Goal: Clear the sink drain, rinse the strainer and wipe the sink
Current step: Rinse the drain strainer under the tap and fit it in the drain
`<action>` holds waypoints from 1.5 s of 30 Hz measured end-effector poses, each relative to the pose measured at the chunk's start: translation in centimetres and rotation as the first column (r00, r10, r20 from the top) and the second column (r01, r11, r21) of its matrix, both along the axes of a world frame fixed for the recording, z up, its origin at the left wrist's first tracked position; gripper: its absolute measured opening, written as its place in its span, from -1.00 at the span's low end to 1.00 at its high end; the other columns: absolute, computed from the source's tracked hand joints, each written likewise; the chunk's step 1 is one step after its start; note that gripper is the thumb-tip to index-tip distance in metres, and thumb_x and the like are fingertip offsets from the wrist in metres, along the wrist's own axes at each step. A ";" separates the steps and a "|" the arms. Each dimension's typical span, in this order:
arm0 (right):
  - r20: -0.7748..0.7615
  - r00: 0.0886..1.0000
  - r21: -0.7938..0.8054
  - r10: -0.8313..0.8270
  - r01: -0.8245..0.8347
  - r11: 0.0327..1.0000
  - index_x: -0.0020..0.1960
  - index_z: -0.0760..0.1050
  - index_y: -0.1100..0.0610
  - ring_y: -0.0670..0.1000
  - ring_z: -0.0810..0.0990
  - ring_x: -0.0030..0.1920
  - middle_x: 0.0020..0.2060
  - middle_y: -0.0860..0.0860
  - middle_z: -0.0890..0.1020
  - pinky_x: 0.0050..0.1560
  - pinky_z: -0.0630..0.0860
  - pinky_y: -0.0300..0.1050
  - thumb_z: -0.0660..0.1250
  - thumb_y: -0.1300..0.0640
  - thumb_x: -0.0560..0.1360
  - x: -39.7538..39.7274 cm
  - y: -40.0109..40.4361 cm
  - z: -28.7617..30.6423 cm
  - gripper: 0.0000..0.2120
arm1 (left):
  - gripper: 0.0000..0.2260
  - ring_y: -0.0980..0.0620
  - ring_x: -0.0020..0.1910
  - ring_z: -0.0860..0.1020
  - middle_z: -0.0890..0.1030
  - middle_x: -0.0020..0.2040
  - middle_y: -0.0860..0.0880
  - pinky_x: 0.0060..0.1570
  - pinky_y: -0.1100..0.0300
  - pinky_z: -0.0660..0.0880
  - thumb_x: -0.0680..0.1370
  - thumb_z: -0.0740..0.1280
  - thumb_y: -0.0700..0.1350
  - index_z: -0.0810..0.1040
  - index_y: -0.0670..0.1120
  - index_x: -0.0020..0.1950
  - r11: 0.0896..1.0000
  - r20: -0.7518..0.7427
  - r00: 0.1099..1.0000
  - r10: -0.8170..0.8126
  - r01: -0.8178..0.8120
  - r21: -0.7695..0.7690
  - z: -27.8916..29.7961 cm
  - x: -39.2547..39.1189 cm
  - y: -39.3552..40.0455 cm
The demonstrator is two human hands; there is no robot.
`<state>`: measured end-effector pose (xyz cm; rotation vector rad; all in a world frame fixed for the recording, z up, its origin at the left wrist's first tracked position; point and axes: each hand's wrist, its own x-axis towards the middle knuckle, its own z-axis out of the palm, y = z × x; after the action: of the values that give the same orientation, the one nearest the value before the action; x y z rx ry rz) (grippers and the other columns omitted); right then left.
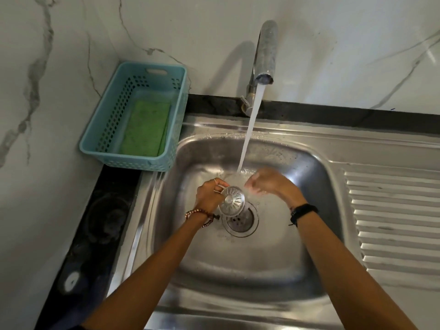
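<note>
My left hand grips the round metal strainer by its rim, holding it tilted just above the open drain in the steel sink. Water runs from the tap in a stream that lands behind the strainer. My right hand is blurred under the falling water to the right of the strainer, fingers loosely curled and holding nothing that I can make out.
A blue plastic basket with a green sponge in it stands on the counter at the sink's back left corner. The ribbed draining board lies to the right. Marble wall surrounds the back and left.
</note>
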<state>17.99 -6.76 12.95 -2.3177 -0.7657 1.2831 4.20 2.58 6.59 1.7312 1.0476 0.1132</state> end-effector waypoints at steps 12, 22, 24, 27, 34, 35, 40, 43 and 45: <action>-0.232 0.815 0.615 -0.532 0.546 0.569 -0.09 0.58 0.22 -0.09 0.61 -0.35 -0.34 0.01 0.64 -0.25 0.58 -0.28 0.15 0.19 0.60 6.0 5.0 10.5 -0.75 | -0.75 -0.04 -0.01 0.56 0.59 0.00 -0.13 -0.16 0.13 0.61 0.40 0.31 -0.44 0.52 -0.09 -0.12 0.906 0.091 0.965 0.244 -0.194 -0.377 2.5 2.0 1.6; -0.018 0.935 0.578 -0.355 0.299 0.760 -0.15 0.58 0.31 -0.21 0.44 -0.61 -0.57 -0.10 0.56 -0.45 0.41 -0.37 0.25 0.31 0.54 7.2 9.8 7.2 -0.84 | -0.69 -0.15 0.07 0.55 0.55 0.07 -0.19 -0.25 0.13 0.59 0.38 0.31 -0.49 0.51 -0.18 0.03 0.880 0.112 0.958 0.264 -0.191 -0.436 3.9 3.8 2.2; -0.099 0.947 0.556 -0.305 0.307 0.772 -0.31 0.54 0.20 -0.20 0.40 -0.64 -0.63 -0.13 0.56 -0.49 0.36 -0.36 0.24 0.28 0.55 7.4 10.2 7.1 -0.73 | -0.68 -0.15 0.07 0.55 0.55 0.12 -0.19 -0.26 0.15 0.60 0.38 0.30 -0.49 0.51 -0.19 0.05 0.876 0.113 0.956 0.272 -0.197 -0.441 3.8 3.9 2.1; -0.077 0.956 0.549 -0.282 0.277 0.788 -0.35 0.53 0.11 -0.21 0.39 -0.63 -0.61 -0.12 0.55 -0.54 0.34 -0.44 0.25 0.22 0.56 7.5 10.0 6.9 -0.69 | -0.71 -0.13 0.04 0.53 0.53 0.14 -0.17 -0.16 0.06 0.60 0.38 0.32 -0.48 0.51 -0.13 -0.06 0.869 0.103 0.956 0.275 -0.201 -0.453 3.4 3.9 2.0; -0.250 0.902 0.610 -0.353 0.430 0.666 -0.29 0.55 0.11 -0.05 0.46 -0.34 -0.32 0.07 0.52 -0.27 0.44 -0.25 0.28 0.11 0.53 8.1 8.8 5.7 -0.76 | -0.69 -0.07 -0.08 0.55 0.54 -0.07 -0.08 -0.33 0.19 0.59 0.38 0.30 -0.49 0.49 -0.06 -0.20 0.836 0.127 0.943 0.306 -0.203 -0.509 3.4 3.8 1.4; -0.266 0.901 0.625 -0.343 0.432 0.650 -0.30 0.55 0.13 -0.08 0.44 -0.38 -0.38 0.03 0.50 -0.31 0.43 -0.29 0.27 0.12 0.53 8.1 8.6 5.6 -0.75 | -0.69 -0.10 -0.05 0.55 0.54 -0.02 -0.10 -0.28 0.13 0.59 0.38 0.31 -0.49 0.49 -0.06 -0.20 0.843 0.128 0.945 0.302 -0.202 -0.499 3.3 3.9 1.5; -0.354 0.864 0.644 -0.358 0.503 0.576 -0.25 0.59 0.15 -0.11 0.43 -0.42 -0.44 -0.01 0.46 -0.36 0.42 -0.31 0.27 0.13 0.53 7.8 8.1 5.3 -0.77 | -0.68 -0.16 0.10 0.54 0.55 0.11 -0.15 0.11 -0.14 0.52 0.36 0.33 -0.47 0.51 -0.03 -0.20 0.859 0.105 0.951 0.292 -0.212 -0.467 3.5 3.9 1.7; -0.486 0.778 0.627 -0.398 0.628 0.461 -0.09 0.55 0.14 -0.10 0.49 -0.32 -0.32 -0.01 0.52 -0.26 0.51 -0.30 0.25 0.11 0.55 7.1 6.9 5.0 -0.86 | -0.69 -0.13 0.05 0.53 0.53 0.16 -0.18 -0.02 -0.05 0.58 0.38 0.32 -0.48 0.51 -0.05 -0.18 0.853 0.109 0.951 0.290 -0.205 -0.480 3.9 3.8 1.6; -0.434 0.748 0.578 -0.502 0.659 0.481 0.00 0.51 0.14 -0.10 0.51 -0.28 -0.27 -0.03 0.54 -0.20 0.51 -0.29 0.27 0.07 0.54 5.8 5.1 3.9 -0.86 | -0.71 -0.12 0.03 0.53 0.53 0.13 -0.16 -0.23 0.11 0.61 0.39 0.31 -0.48 0.50 -0.08 -0.16 0.846 0.115 0.947 0.301 -0.210 -0.490 4.0 3.5 1.5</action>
<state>23.81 -1.63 16.83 -1.5345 -0.2399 0.6955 7.75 4.07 10.54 1.1099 1.0583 0.1716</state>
